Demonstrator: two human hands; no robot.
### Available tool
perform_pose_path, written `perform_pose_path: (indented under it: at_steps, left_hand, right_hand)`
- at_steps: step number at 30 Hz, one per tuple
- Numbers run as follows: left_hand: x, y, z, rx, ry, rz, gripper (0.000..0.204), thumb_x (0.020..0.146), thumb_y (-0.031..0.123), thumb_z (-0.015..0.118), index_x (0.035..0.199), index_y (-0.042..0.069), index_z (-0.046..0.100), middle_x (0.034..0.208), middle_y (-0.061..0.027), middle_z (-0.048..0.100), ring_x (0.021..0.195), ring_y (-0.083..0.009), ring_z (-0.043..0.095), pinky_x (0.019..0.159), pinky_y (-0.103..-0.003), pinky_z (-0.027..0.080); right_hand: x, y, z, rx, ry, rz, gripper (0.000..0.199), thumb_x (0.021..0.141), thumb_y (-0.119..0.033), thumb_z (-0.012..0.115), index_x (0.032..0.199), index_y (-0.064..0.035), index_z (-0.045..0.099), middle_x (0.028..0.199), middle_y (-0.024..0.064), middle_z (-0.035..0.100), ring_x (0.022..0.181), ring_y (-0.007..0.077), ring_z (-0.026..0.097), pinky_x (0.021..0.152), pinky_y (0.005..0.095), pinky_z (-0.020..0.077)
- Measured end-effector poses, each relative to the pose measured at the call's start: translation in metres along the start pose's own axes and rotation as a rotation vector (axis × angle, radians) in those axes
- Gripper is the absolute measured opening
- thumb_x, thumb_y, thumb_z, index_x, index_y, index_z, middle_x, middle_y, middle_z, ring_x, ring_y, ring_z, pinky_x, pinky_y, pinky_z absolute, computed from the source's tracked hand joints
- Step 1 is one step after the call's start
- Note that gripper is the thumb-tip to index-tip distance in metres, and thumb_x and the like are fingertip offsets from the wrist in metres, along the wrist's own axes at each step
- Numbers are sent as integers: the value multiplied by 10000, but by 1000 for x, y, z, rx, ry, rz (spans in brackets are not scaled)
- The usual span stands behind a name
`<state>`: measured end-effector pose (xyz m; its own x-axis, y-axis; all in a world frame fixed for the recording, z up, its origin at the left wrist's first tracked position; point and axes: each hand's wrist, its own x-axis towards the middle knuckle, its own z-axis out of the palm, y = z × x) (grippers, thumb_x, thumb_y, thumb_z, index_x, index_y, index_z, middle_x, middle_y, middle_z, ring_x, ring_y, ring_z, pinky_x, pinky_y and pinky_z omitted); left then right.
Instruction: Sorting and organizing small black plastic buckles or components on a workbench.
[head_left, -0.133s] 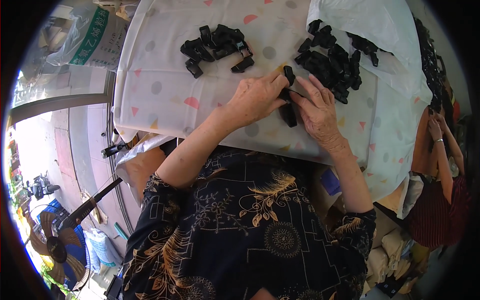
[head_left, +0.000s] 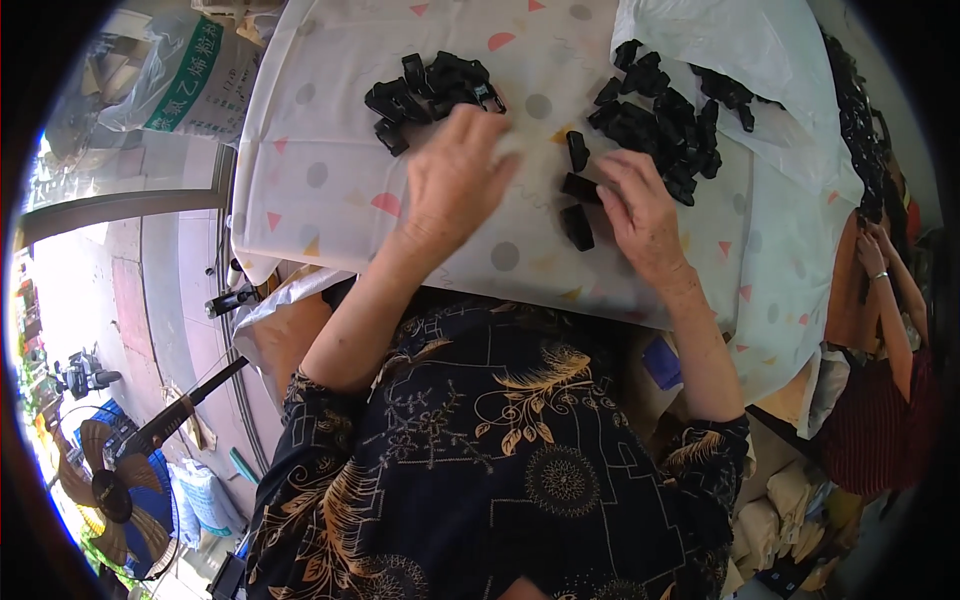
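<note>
My left hand (head_left: 455, 180), smeared by motion, reaches over the near edge of a left-hand pile of small black plastic parts (head_left: 425, 85). Its fingertips hide part of that pile, so whether they hold anything is unclear. My right hand (head_left: 645, 220) is open, thumb and fingers apart. Its thumb tip is at the right end of a black plastic part (head_left: 580, 188) lying crosswise. Just beyond that lies another black part (head_left: 577, 151), and a third black part (head_left: 577, 228) sits nearer me. A larger heap of black parts (head_left: 660, 125) spreads beyond my right hand.
A patterned pale cloth (head_left: 330, 130) covers the table, with white plastic sheeting (head_left: 770, 90) at the far right. A printed clear bag (head_left: 195, 85) stands off the left side, and a fan (head_left: 115, 495) lower left. Another person's arm (head_left: 890, 330) shows at the right.
My left hand has left the middle parts and moved left to the pile there. My right hand stays near the middle part, its fingers now farther apart from it.
</note>
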<state>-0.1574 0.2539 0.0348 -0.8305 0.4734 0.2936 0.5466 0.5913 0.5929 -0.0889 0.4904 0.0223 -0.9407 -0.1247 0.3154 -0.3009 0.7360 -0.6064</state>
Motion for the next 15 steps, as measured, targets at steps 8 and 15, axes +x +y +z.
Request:
perform_pose_path:
  at_steps: [8, 15]
  left_hand:
    - [13, -15, 15, 103, -50, -166, 234, 864, 265, 689, 969, 87, 579, 924, -81, 649, 883, -332, 656, 721, -453, 506]
    - [27, 3, 32, 72, -132, -138, 154, 898, 187, 646, 1017, 105, 591, 1041, -92, 666, 926, -327, 672, 739, -447, 518]
  right_hand:
    - [38, 4, 26, -198, 15, -12, 356, 837, 9, 690, 1180, -52, 613, 1001, 108, 592, 853, 302, 636, 741, 392, 527]
    - [37, 1, 19, -109, 114, 47, 329, 836, 46, 661, 1155, -28, 625, 1090, 116, 590, 952, 323, 636, 782, 412, 523]
